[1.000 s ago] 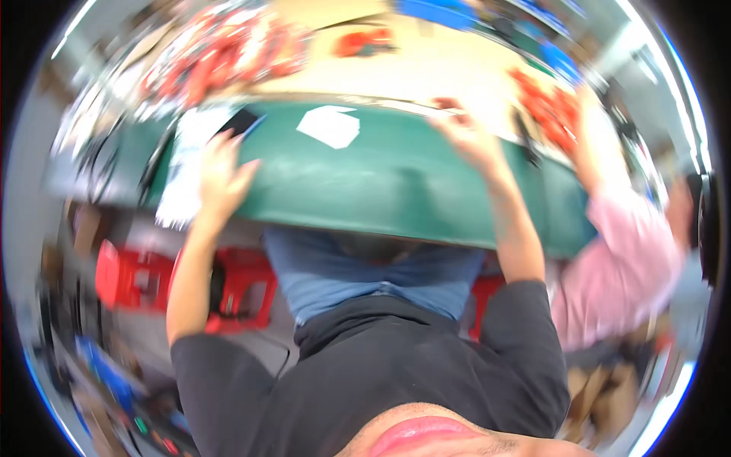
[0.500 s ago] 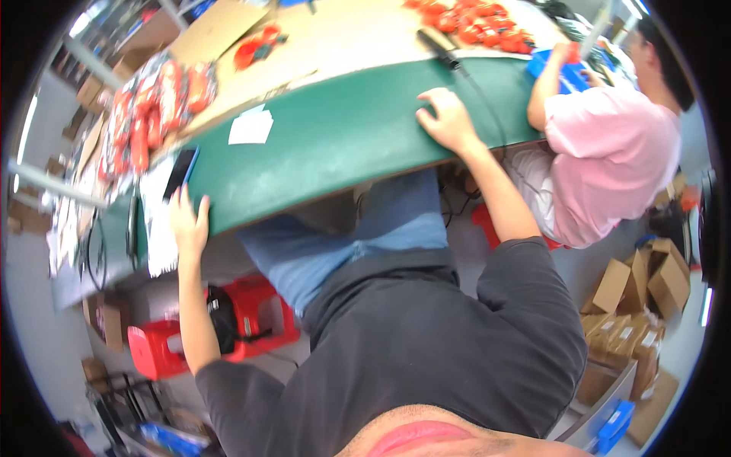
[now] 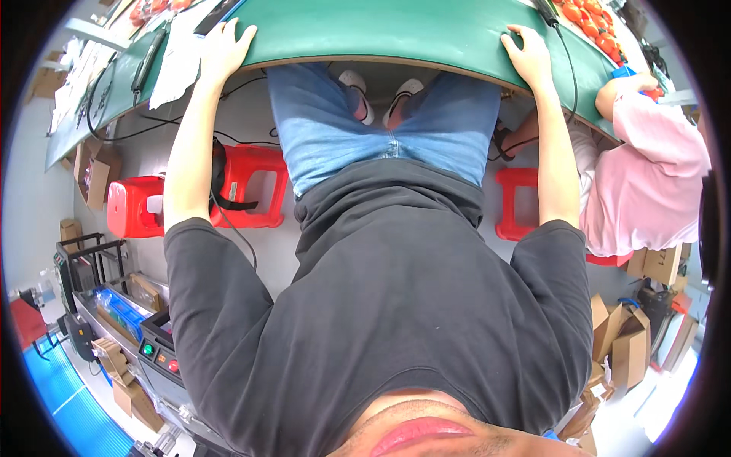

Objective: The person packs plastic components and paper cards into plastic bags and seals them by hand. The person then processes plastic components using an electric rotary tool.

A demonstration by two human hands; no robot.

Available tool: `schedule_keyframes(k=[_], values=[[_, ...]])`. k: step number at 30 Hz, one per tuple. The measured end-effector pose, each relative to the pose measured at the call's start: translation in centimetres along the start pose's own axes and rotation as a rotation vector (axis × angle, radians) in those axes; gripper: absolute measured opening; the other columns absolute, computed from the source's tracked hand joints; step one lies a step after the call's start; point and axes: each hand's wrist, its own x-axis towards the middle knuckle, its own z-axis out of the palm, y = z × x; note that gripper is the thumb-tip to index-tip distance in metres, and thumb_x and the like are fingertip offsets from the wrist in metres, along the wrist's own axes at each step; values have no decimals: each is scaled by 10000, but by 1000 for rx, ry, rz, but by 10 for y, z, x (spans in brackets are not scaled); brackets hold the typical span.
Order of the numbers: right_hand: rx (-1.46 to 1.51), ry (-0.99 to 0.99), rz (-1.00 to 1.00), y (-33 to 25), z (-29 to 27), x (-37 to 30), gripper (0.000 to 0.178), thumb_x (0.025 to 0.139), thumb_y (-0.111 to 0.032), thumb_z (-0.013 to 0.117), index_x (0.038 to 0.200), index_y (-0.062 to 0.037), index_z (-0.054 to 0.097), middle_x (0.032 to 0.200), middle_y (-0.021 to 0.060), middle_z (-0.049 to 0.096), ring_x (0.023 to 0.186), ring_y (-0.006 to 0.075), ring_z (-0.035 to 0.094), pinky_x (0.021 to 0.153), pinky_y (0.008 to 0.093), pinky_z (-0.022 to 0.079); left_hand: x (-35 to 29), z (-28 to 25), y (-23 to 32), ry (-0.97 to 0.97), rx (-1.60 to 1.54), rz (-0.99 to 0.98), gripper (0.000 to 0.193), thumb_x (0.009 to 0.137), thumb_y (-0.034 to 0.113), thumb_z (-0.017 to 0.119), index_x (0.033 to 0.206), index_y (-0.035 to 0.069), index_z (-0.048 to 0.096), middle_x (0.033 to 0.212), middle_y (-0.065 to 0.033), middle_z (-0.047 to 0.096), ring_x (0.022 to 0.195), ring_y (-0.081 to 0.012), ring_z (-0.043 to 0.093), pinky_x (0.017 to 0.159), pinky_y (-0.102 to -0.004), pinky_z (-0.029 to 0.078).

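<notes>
My left hand (image 3: 224,55) rests at the front edge of the green table mat (image 3: 365,30), thumb and fingers apart, holding nothing. Just beyond its fingertips lies a dark phone (image 3: 218,17) with a blue edge, partly cut off by the view's rim. A white sheet or bag (image 3: 180,62) sits to the left of that hand. Over on the right, my right hand (image 3: 530,56) also lies on the mat's edge, empty, with thumb and fingers spread. Beyond it is a black corded handheld tool (image 3: 545,11), apart from the fingers.
Orange items (image 3: 591,24) are heaped at the far right. A co-worker in a pink shirt (image 3: 655,167) sits on my right, one hand by a blue container (image 3: 623,72). Red stools (image 3: 255,186) stand beneath the table, cables hang nearby, and cardboard boxes (image 3: 630,346) lie behind.
The view has tilted down and turned, so the table sits higher in the picture. Both hands stay by the table edge, empty; the phone remains near my left hand.
</notes>
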Motion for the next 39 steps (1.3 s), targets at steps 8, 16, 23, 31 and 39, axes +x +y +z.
schedule_keyframes(k=[8,16,23,31,39], values=[[-27,-45,101,-30,-26,14,352,927,-318,676,1147,-56,756,1219,179,733,1187,362,674,1069,474,515,21,-27,33,86,107,189,590,1013,388,691,1476,35,594,1473,-247,601,1397,-436,534,1185,-557,415],[36,-7,109,-17,-21,0,312,916,-276,722,1173,-98,707,1270,139,676,1263,361,593,1074,492,450,96,-56,249,-20,-381,584,592,915,207,764,1454,29,596,1444,-216,628,1378,-415,558,1176,-517,428],[132,-61,193,-45,-33,7,335,888,-238,768,1177,-77,710,1322,137,675,1317,322,592,1105,485,432,219,67,449,-180,-619,685,674,878,47,686,1532,65,525,1554,-245,534,1426,-435,518,1202,-511,421],[186,-61,294,-44,-40,17,307,889,-192,770,1165,-69,713,1306,106,683,1293,315,613,1088,459,442,302,150,591,-176,-497,1058,705,791,0,728,1457,219,650,1610,-161,503,1519,-419,413,1278,-610,288],[153,-64,451,-26,-41,23,332,892,-178,771,1192,-52,705,1321,115,680,1295,320,607,1086,445,445,328,139,621,-243,-792,1253,381,766,-31,752,1107,109,657,1167,-114,669,1223,-347,623,1061,-521,466]])
